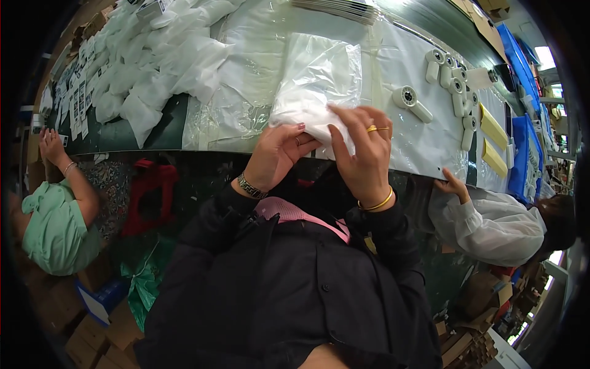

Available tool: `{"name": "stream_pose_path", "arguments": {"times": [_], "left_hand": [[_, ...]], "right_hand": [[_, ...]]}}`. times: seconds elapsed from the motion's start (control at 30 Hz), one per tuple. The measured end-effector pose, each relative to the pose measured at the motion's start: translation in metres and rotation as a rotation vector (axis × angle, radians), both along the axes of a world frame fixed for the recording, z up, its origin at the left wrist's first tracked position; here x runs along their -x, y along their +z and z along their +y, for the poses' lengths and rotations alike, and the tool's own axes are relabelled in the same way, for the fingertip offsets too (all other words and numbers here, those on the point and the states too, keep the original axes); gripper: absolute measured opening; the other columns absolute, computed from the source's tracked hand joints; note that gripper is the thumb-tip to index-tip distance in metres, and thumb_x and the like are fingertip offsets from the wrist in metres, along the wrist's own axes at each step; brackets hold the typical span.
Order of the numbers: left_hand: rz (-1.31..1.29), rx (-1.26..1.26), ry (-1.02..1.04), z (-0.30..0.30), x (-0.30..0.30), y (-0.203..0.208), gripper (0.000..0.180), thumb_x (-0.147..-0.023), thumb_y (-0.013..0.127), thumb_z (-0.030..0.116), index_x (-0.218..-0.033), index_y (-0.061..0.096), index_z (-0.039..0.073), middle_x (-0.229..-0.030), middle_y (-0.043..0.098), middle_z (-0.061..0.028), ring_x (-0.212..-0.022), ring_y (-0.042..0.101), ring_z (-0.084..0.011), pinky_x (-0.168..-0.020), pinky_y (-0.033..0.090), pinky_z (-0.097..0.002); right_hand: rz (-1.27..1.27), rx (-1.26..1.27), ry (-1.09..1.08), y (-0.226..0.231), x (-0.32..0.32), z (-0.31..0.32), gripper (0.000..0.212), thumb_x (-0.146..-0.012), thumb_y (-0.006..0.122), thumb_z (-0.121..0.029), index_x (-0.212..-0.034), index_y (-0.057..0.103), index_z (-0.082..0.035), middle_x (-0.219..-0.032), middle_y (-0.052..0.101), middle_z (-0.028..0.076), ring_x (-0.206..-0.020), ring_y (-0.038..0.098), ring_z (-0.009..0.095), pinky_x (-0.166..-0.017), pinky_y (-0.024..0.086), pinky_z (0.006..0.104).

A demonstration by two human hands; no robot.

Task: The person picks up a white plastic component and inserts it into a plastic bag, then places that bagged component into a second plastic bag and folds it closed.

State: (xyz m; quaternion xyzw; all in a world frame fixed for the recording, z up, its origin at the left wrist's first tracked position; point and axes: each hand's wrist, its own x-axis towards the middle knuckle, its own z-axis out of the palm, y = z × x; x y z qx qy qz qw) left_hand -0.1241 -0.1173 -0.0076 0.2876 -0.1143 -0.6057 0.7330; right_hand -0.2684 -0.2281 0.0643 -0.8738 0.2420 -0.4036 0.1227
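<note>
A clear plastic bag (322,64) lies at the near edge of the table, its upper part flat and its near end bunched. My left hand (278,150) grips the bag's near left end, thumb on top. From the right, my right hand (362,144) pinches the bunched white film with thumb and forefinger. Whether something white sits inside the bag's near end, I cannot make out.
White bagged items (147,67) are heaped at the left. Several white handheld devices with round heads (405,96) lie at the right, near yellow pads (493,128). One co-worker (61,215) is at the left, another (485,218) at the right. Flat sheets (338,7) are stacked at the back.
</note>
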Motion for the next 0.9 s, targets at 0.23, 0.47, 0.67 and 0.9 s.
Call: {"name": "stream_pose_path", "arguments": {"times": [0.23,0.47,0.67,0.9], "left_hand": [[0.199,0.011,0.003,-0.001,-0.004,0.003,0.042,-0.11,0.053,0.013,-0.149,0.048,-0.005,-0.142,0.064,-0.02,-0.128,0.068,-0.0296,-0.112,0.055,-0.0468],[-0.017,-0.079,0.07,0.003,0.002,-0.017,0.037,-0.104,0.05,-0.001,-0.141,0.051,-0.005,-0.131,0.067,-0.0181,-0.12,0.07,-0.028,-0.109,0.058,-0.0453],[0.053,-0.078,0.092,0.0,0.003,-0.01,0.036,-0.104,0.048,-0.002,-0.14,0.051,-0.005,-0.129,0.067,-0.0168,-0.117,0.071,-0.0279,-0.104,0.059,-0.0457],[0.043,-0.073,0.089,-0.001,0.003,-0.005,0.041,-0.104,0.045,-0.003,-0.144,0.049,-0.004,-0.132,0.066,-0.0169,-0.118,0.07,-0.0281,-0.104,0.06,-0.0471]], "right_hand": [[0.143,0.077,0.288,-0.018,0.028,-0.005,0.03,-0.088,0.08,-0.004,-0.117,0.077,-0.011,-0.085,0.069,0.001,-0.087,0.064,0.026,-0.099,0.048,0.0418],[0.213,-0.062,0.217,-0.02,0.021,0.004,0.028,-0.09,0.083,-0.013,-0.117,0.077,-0.011,-0.073,0.059,0.002,-0.074,0.059,0.023,-0.09,0.048,0.0404],[0.292,-0.074,0.093,-0.027,0.019,0.0,0.023,-0.089,0.087,-0.023,-0.108,0.078,-0.012,-0.069,0.057,0.001,-0.073,0.058,0.024,-0.087,0.046,0.0396],[0.136,0.104,0.178,-0.005,0.018,-0.004,0.019,-0.089,0.087,-0.025,-0.084,0.074,-0.012,-0.068,0.062,0.002,-0.075,0.061,0.024,-0.092,0.045,0.04]]}}
